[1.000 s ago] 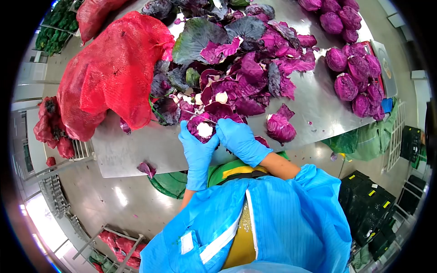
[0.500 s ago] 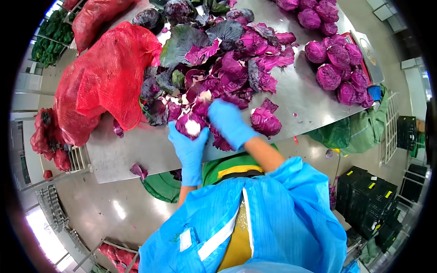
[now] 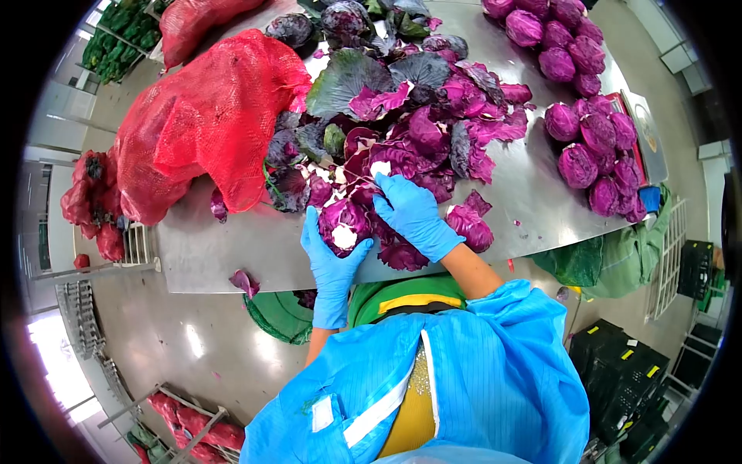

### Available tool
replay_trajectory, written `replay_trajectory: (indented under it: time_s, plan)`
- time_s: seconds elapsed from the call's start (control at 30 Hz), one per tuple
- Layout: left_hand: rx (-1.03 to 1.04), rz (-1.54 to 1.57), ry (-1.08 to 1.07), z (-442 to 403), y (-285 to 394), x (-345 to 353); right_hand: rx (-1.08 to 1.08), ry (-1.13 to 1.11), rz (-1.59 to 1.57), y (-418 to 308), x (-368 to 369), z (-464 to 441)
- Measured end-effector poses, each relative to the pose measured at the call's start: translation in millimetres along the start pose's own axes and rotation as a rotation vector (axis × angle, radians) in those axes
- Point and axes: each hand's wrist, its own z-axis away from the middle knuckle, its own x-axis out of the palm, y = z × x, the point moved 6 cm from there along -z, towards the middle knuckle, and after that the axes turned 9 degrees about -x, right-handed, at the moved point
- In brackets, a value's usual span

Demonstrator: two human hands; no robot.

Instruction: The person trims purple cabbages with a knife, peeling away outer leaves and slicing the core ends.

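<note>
Head camera view: a purple cabbage head (image 3: 334,214) is cradled near the front edge of the metal tabletop (image 3: 232,259), its pale stem end (image 3: 344,237) turned toward the person. The left hand (image 3: 332,271) supports it from the left and near side, with fingers and thumb spread around its curve in a firm grip. The right hand (image 3: 421,220) lies just beside the head, its fingers bent toward one another near a white piece (image 3: 380,168); whether they pinch this piece, or anything else, cannot be told. The step in hand appears to be the handling of this one head at its leaves and stem end. Further work on it would call for a steady left grip, with the stem end exposed and the right fingertips clear of the left thumb. Loose purple leaves (image 3: 429,135) are heaped beyond both hands, and another cabbage head (image 3: 470,228) rests to the right of the right hand. A red mesh sack (image 3: 216,124) lies to the left of the leaves; a group of smooth purple heads (image 3: 578,165) sits at the right.
</note>
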Motion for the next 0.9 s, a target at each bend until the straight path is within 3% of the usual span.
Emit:
replay_trajectory:
  time_s: [0.07,0.1,0.13,0.23,0.3,0.33,0.4,0.47,0.5,0.53,0.57,0.67,0.73,0.8,0.87,0.9]
  plan:
    - [-0.135,0.062,-0.109,0,3,-9,-0.133,0.094,0.016,-14,-3,-1]
    - [-0.101,0.316,-0.1,-6,-15,-2,-0.202,0.143,0.02,-23,-5,-1]
    - [-0.199,0.158,-0.035,-4,-29,-6,-0.267,0.192,0.02,-34,-6,0]
    - [-0.653,0.665,-0.154,-2,-35,-5,-0.29,0.16,-0.011,-54,-23,-5]
    - [-0.525,0.821,-0.205,3,-38,-8,-0.24,0.203,-0.081,-52,-35,-10]
    - [-0.455,0.898,-0.23,3,-38,-9,-0.169,0.291,-0.261,-38,-36,-9]
    - [-0.443,1.028,-0.286,6,-28,-15,-0.075,0.415,-0.352,-13,-61,-18]
    - [-0.478,1.251,-0.309,8,-28,-17,0.377,0.19,-0.466,50,-56,-11]
    - [-0.479,1.347,-0.308,6,-26,-16,0.259,0.222,-0.242,58,-66,-13]
    - [-0.446,1.199,-0.287,2,-26,-17,0.139,0.25,-0.017,58,-73,-15]
    - [-0.408,1.054,-0.264,-4,-28,-17,0.178,0.167,0.046,50,-78,-14]
    - [-0.232,0.707,-0.226,-18,-34,-13,-0.067,0.128,-0.233,1,-63,-18]
    - [-0.115,0.647,-0.229,-23,-24,-7,-0.05,0.002,-0.371,-17,-39,-18]
    - [-0.086,0.573,-0.243,-24,-22,-6,0.208,-0.251,-0.558,-10,-10,-21]
    - [-0.047,0.508,-0.255,-26,-18,-9,0.408,-0.317,-0.945,-8,15,-16]
    - [-0.083,0.592,-0.28,-24,-11,-9,0.315,-0.308,-0.951,-13,19,-17]
